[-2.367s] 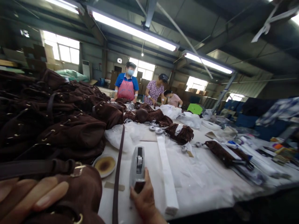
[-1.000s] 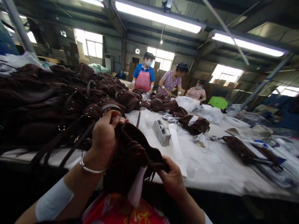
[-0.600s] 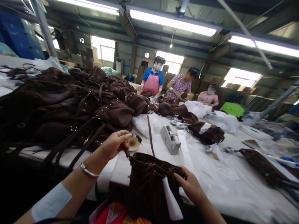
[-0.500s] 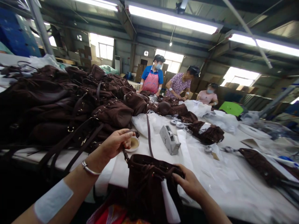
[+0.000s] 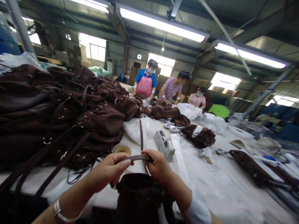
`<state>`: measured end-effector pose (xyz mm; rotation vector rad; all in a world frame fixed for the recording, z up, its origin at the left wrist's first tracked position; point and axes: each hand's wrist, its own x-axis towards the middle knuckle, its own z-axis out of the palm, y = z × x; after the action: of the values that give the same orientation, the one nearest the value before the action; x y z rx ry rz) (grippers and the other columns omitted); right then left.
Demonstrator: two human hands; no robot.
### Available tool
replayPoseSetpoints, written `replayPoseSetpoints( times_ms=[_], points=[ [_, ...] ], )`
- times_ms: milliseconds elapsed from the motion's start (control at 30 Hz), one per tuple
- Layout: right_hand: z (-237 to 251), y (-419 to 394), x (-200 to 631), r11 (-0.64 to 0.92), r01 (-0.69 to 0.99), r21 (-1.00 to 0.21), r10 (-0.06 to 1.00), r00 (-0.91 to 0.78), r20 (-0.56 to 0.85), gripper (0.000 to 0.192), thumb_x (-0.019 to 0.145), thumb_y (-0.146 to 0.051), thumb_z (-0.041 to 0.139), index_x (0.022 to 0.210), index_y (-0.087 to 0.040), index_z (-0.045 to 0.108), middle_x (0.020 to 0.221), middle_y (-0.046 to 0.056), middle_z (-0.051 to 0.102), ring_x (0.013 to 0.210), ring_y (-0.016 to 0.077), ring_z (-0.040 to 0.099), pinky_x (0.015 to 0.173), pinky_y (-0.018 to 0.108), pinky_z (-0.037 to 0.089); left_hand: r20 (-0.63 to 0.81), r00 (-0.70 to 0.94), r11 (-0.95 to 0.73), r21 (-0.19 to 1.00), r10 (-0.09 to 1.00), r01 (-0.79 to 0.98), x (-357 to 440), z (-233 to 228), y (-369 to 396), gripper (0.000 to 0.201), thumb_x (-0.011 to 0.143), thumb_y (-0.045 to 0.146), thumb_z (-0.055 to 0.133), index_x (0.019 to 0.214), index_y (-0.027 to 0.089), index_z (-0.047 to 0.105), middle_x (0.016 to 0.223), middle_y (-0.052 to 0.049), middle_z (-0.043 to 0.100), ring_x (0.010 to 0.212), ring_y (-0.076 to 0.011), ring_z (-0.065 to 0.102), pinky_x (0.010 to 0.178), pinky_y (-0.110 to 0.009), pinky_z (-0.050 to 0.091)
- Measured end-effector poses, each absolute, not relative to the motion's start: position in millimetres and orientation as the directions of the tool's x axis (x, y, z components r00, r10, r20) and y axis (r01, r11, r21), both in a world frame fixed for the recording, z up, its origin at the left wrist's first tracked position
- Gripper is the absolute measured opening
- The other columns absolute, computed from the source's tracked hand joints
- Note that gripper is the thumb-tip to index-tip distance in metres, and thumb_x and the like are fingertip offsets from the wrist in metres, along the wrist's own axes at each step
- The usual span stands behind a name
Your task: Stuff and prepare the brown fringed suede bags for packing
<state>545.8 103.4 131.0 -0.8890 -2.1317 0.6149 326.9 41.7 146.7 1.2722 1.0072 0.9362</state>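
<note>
A dark brown bag [image 5: 137, 202] stands upright at the table's near edge, its round mouth facing up. Above that mouth, both hands hold its brown strap [image 5: 135, 157]. My left hand [image 5: 115, 166] pinches the strap on the left side, thumb on top. On the right, my right hand [image 5: 156, 163] is closed around the strap's other stretch. Between the two hands a short length of strap shows, slightly bowed. A white strip hangs at the bag's front, partly out of view. Just behind my left hand lies a roll of tape [image 5: 122, 149].
A heap of brown bags [image 5: 100, 119] fills the table's left side. A grey tape dispenser [image 5: 163, 144] stands beyond my right hand. Plastic film [image 5: 210, 183] covers the right side, with another brown bag [image 5: 198, 136] behind. Several co-workers, one in a pink apron [image 5: 144, 84], stand across the table.
My right hand has left the bag's rim and now grips the strap. My left hand has moved slightly down, still on the strap. The view has shifted a little to the right.
</note>
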Motion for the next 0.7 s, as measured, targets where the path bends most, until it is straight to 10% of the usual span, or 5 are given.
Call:
replayPoseSetpoints(
  times_ms=[133, 400, 500, 700],
  points=[
    [125, 103, 553, 0.691, 0.420, -0.589, 0.721, -0.466, 0.513, 0.020, 0.083, -0.014, 0.059, 0.097, -0.021, 0.071, 0.086, 0.004, 0.070, 0.081, 0.0175, 0.065, 0.076, 0.027, 0.050, 0.051, 0.146, -0.111, 0.893, 0.988, 0.437, 312, 133, 41, 0.040, 0.092, 0.057, 0.057, 0.104, 0.021, 0.070, 0.079, -0.003, 0.069, 0.071, -0.0193, 0.065, 0.063, -0.027, 0.051],
    [144, 111, 529, 0.803, 0.534, -0.266, 0.588, -0.630, 0.507, 0.021, 0.093, -0.016, 0.049, 0.091, -0.019, 0.070, 0.079, 0.005, 0.065, 0.069, 0.0157, 0.059, 0.064, 0.024, 0.046, 0.477, 0.346, -0.445, 0.107, 0.808, 0.889, 346, 152, 58, 0.046, 0.089, 0.009, 0.051, 0.134, 0.015, 0.061, 0.120, -0.018, 0.069, 0.112, -0.0354, 0.064, 0.097, -0.054, 0.051],
    [139, 126, 526, 0.814, 0.440, -0.380, 0.581, -0.628, 0.517, 0.017, 0.087, -0.015, 0.054, 0.091, -0.019, 0.071, 0.082, 0.005, 0.067, 0.073, 0.0157, 0.061, 0.069, 0.025, 0.049, 0.363, 0.331, -0.419, 0.197, 0.871, 0.887, 349, 138, 72, 0.054, 0.090, 0.003, 0.036, 0.140, 0.009, 0.053, 0.116, -0.021, 0.071, 0.096, -0.0315, 0.071, 0.079, -0.044, 0.059],
    [91, 207, 537, 0.425, 0.458, -0.781, 0.899, -0.319, 0.301, 0.029, 0.080, -0.022, 0.066, 0.108, -0.018, 0.072, 0.101, 0.007, 0.075, 0.079, 0.0167, 0.069, 0.073, 0.029, 0.056, 0.197, 0.202, -0.282, 0.608, 0.959, 0.742, 321, 84, 84, 0.032, 0.098, 0.026, 0.044, 0.116, 0.023, 0.070, 0.109, -0.011, 0.076, 0.100, -0.0282, 0.072, 0.086, -0.036, 0.057]
  ],
)
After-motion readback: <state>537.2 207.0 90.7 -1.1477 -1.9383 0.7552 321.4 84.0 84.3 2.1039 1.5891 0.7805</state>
